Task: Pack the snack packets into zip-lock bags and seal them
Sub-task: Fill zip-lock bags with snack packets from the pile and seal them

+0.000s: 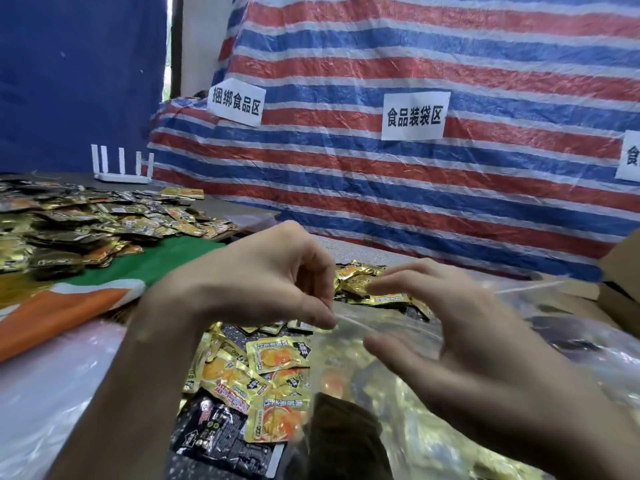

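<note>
Quick progress check, I'd say I'm mid-bag at best. My left hand (263, 275) has its fingers curled in, thumb and forefinger pinching the top edge of the zip-lock bag (349, 362), which sits right in front of me at the near edge of the table. My right hand (478, 341) is wide open over the bag, fingers spread, holding nothing; I can't tell if it's actually touching the plastic. The bag is clear, soft, wrinkly film, and you can see blurry gold shapes through it, so some stuff looks to be in already. I can't make out whether the zip is pressed shut; my guess is not. Plenty left: loose snack packets (273, 375) lie just beside the bag, flat crinkly foil squares, mostly shiny gold with orange prints plus a few matte black ones. A few more (363, 282) sit just beyond my fingers, and there's a big heap (76, 230) toward the far left edge, past the green cloth (180, 258). A cardboard box (620, 265) pokes in at the right.
</note>
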A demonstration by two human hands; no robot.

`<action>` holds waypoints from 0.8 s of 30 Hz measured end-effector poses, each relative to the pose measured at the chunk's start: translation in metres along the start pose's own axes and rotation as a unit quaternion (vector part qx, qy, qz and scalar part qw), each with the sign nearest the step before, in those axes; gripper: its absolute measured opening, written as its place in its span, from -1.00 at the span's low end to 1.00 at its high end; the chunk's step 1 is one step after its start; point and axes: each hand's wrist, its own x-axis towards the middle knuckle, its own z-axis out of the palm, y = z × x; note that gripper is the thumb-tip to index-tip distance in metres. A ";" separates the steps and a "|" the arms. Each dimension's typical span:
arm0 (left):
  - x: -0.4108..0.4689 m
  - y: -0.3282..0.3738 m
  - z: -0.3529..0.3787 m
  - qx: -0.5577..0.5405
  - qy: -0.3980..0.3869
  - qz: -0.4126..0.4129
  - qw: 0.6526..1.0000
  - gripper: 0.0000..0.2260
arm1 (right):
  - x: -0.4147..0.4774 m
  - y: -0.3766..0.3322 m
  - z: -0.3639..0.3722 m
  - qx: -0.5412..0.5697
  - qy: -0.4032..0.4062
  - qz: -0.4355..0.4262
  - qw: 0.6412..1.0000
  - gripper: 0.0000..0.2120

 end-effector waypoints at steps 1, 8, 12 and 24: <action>0.000 0.002 0.001 -0.005 -0.004 0.002 1.000 -0.87 | 0.006 -0.005 0.004 -0.007 -0.006 -0.001 1.000 -0.56; -0.002 -0.002 -0.003 -0.021 -0.007 -0.001 1.000 -0.86 | 0.023 -0.015 0.019 -0.004 0.013 -0.007 1.000 -0.85; 0.002 -0.004 -0.002 -0.006 -0.005 0.012 1.000 -0.89 | 0.023 -0.014 0.018 -0.038 0.018 -0.014 0.999 -0.84; 0.011 -0.010 0.008 -0.052 -0.079 0.054 0.994 -0.83 | 0.002 0.006 0.018 0.022 0.031 0.013 0.999 -0.79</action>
